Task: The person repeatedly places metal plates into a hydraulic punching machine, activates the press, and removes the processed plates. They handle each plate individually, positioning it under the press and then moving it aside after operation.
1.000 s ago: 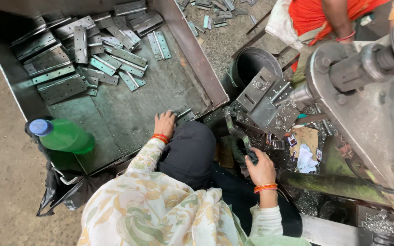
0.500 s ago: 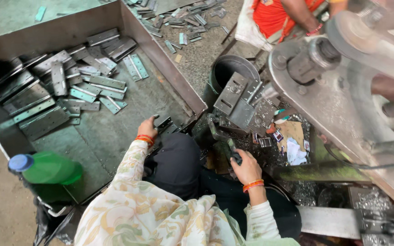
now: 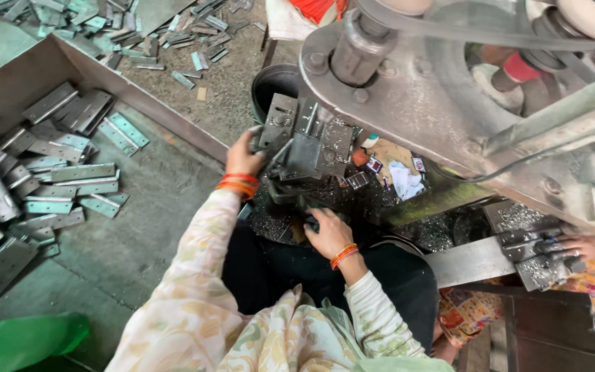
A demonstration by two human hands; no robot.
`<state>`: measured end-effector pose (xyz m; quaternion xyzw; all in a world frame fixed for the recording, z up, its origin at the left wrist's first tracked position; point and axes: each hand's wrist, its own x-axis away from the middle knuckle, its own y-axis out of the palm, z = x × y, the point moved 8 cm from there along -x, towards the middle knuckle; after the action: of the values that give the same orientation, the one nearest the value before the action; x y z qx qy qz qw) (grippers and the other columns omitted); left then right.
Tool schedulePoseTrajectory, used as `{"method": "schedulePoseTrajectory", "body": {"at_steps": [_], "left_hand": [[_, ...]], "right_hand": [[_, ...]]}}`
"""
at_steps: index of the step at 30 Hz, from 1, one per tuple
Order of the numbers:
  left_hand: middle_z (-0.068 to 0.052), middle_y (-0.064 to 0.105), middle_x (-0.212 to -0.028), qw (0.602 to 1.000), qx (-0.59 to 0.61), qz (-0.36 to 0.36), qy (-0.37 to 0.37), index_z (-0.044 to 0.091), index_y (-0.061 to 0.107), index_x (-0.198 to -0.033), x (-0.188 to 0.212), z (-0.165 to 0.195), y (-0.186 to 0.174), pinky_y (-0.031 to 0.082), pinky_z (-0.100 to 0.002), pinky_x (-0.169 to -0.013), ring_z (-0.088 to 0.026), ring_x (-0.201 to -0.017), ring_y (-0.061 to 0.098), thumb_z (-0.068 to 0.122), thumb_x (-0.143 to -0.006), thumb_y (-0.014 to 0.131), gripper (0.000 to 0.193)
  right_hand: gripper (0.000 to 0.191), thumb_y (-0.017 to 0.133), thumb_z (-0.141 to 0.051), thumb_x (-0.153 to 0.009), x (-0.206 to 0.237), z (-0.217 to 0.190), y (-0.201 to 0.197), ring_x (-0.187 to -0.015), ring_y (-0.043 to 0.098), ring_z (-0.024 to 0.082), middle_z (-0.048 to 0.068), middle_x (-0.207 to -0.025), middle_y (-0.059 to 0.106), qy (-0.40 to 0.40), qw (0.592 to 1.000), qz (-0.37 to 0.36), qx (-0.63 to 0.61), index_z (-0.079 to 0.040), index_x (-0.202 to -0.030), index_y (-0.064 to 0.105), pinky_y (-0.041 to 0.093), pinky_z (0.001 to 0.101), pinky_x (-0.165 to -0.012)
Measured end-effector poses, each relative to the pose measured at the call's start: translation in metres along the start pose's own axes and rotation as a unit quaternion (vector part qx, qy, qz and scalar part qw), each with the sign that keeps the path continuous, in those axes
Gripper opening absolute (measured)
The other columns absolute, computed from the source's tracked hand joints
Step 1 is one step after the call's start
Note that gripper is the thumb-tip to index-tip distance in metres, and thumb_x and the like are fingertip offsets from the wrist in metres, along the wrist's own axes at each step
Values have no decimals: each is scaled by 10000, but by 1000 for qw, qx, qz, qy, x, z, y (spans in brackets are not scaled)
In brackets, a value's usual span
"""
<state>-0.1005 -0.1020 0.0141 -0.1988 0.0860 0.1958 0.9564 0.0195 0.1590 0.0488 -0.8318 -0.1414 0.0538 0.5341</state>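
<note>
Left hand (image 3: pixel 242 157) fingers grasping dark steel press die block (image 3: pixel 304 148), right hand (image 3: pixel 326 233) clenched below; grey metal hinge plates (image 3: pixel 70 176) piled in tray, plenty unprocessed probably.

left hand (image 3: pixel 244 157) at press die (image 3: pixel 304 148) | right hand (image 3: pixel 326 233) below

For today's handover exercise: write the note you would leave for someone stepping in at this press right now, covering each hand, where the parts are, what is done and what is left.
Left hand: at the left side of the press die block, fingers against it; whether it holds a part is hidden.
Right hand: low in front of the die, on the dark swarf-covered bed; its grip is hidden.
Hinge plates: a heap in the grey metal bin at left; more are scattered on the floor beyond.
Done: cannot be told.
Left: the heap in the bin, it seems.
</note>
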Motion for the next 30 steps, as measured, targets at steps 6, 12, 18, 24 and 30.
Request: {"method": "schedulePoseTrajectory", "body": {"at_steps": [6,12,18,24,30], "left_hand": [[-171,692,-1139,992,-106,-13,62,154,717,-1228,10,12,89,551,-450,-912,-375,-1067,666,102,-836,715,395],[-119,581,-1405,922,-345,-92,151,191,732,-1259,39,26,83,470,-521,-979,-356,-1292,489,173,-883,687,380],[-77,521,-1451,882,-391,-199,172,100,694,-1266,59,56,95,252,-692,-1112,-339,-1467,278,445,-790,742,589],[28,533,-1449,853,-416,-270,162,140,697,-1256,40,39,115,136,-787,-1144,-327,-1518,226,410,-846,714,491],[47,545,-1442,853,-418,-259,175,149,701,-1260,20,27,133,135,-804,-1127,-325,-1501,273,366,-857,696,459]], "right_hand": [[455,679,-333,-851,0,4,3,-1060,675,381,135,-1258,667,-8,1000,3,7,-143,-1265,671,559,471,-883],[446,680,-336,-855,5,7,9,-1034,689,378,126,-1240,673,1,1000,-7,10,-148,-1259,673,571,470,-862],[454,693,-348,-842,3,7,9,-1035,689,375,115,-1224,676,12,1000,-23,15,-178,-1263,669,571,476,-860],[556,691,-379,-850,0,12,18,-1067,672,389,126,-1284,642,30,995,-87,43,-180,-1359,587,558,494,-879],[602,698,-374,-851,4,26,28,-1083,668,395,143,-1308,629,20,995,-80,54,-167,-1398,557,559,500,-888]]}}
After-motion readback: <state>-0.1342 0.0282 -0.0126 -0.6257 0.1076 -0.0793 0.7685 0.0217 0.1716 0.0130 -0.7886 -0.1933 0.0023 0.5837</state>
